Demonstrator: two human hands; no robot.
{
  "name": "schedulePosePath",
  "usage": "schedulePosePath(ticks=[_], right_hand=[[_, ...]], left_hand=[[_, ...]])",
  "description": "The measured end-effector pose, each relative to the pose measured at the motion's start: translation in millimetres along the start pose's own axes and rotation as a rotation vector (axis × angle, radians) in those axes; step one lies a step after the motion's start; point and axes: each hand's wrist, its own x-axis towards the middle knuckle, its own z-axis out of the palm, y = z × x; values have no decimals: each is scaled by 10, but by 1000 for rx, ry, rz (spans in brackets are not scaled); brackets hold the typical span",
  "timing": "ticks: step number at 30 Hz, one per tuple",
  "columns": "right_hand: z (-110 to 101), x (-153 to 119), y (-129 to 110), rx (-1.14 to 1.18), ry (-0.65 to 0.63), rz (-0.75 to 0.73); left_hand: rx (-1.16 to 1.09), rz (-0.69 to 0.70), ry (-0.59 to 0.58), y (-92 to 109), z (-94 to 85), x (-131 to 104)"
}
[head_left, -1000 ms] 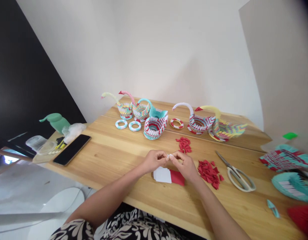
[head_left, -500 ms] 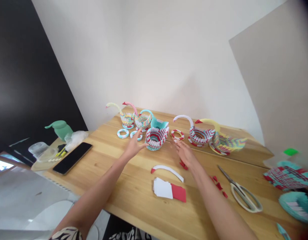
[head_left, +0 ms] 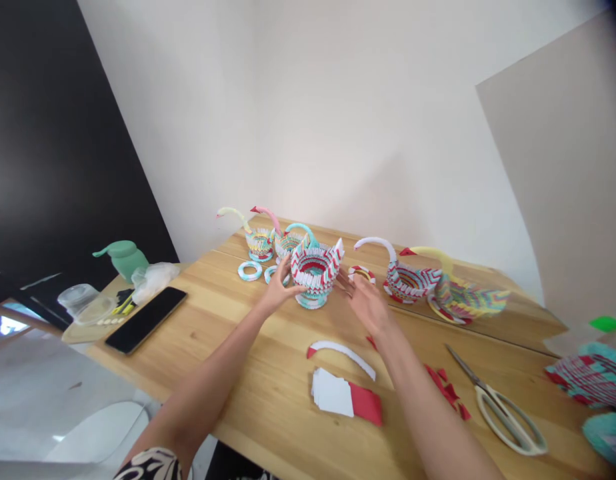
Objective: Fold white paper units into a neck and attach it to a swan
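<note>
A white, red and teal folded-paper basket (head_left: pixel 315 275) stands upright on a pale teal and white ring base (head_left: pixel 311 302). My left hand (head_left: pixel 281 288) is at its left side, thumb and fingers apart; whether it touches the basket I cannot tell. On the right, my right hand (head_left: pixel 363 300) is open beside the basket with its fingers spread. A curved white neck piece with a red tip (head_left: pixel 345 351) lies nearer me, above a stack of white cards (head_left: pixel 332 392) and red cards (head_left: pixel 365 403). Small red pieces (head_left: pixel 445 390) lie to the right.
Several paper swans line the back, including a white-necked one (head_left: pixel 405 280) and a yellow one (head_left: pixel 463 297). Scissors (head_left: pixel 498 403) lie at right, a black phone (head_left: pixel 147 320) at left near a green bottle (head_left: pixel 125 260). Loose rings (head_left: pixel 249 271) lie behind my left hand.
The basket has turned, so its two pointed sides now face upward on either side of the opening. My hands remain around it, and the view has shifted slightly.
</note>
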Motion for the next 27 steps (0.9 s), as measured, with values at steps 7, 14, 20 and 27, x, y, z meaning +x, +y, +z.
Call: schedulePosePath(ticks=[7, 14, 20, 27], right_hand=[[594, -245, -304, 31, -171, -17], [649, -479, -267, 25, -175, 58], [12, -734, -35, 7, -11, 172], [39, -781, -23, 45, -5, 177]], left_hand=[[-600, -221, -10, 246, 93, -108], [-888, -277, 27, 244, -108, -176], [-929, -225, 51, 299, -279, -148], [-905, -224, -16, 367, -195, -181]])
